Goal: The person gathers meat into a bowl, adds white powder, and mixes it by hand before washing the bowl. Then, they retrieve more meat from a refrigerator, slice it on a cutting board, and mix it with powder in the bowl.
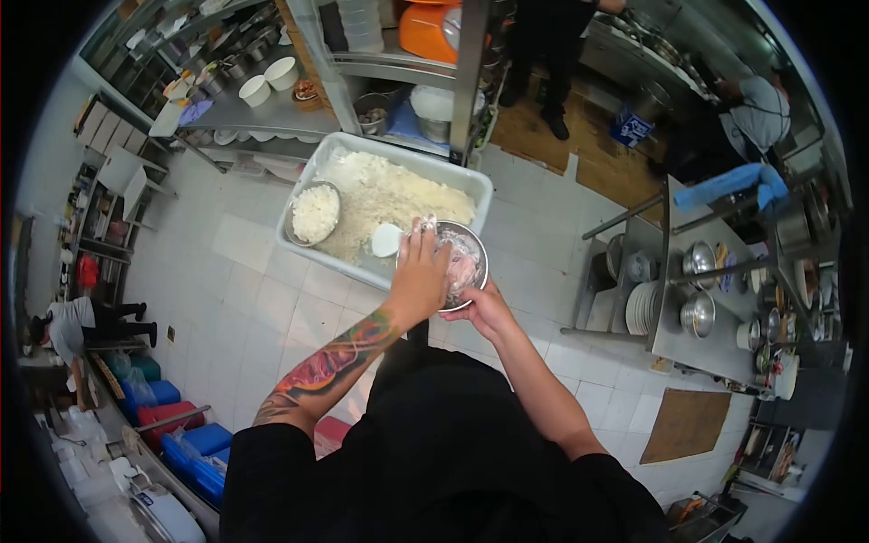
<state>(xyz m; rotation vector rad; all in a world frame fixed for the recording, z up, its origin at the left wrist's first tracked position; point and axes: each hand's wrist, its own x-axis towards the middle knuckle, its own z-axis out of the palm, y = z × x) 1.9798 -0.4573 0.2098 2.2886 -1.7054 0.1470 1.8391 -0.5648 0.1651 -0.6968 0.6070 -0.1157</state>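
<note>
A round metal bowl [482, 246] holds pale pink, flour-dusted pieces that look like raw meat. My right hand [487, 312] grips its near right rim, with the thumb over the edge. Across the bowl's left side lies my left hand [422, 271], fingers stretched out and white powder on the fingertips; part of the bowl is hidden under it. Just beyond is a big pale plastic tub [490, 195] of white flour-like powder [380, 195]. In the tub, a round container [315, 214] heaped with white crumbs sits at the left, and a white scoop [386, 240] lies near my left hand.
Metal shelving [398, 68] with an orange scale [430, 32] stands behind the tub. At right, a steel rack [625, 299] carries plates and bowls. Co-workers are at the far right [756, 113], top [543, 63] and left [77, 326]. Blue and red bins [158, 398] line the lower left.
</note>
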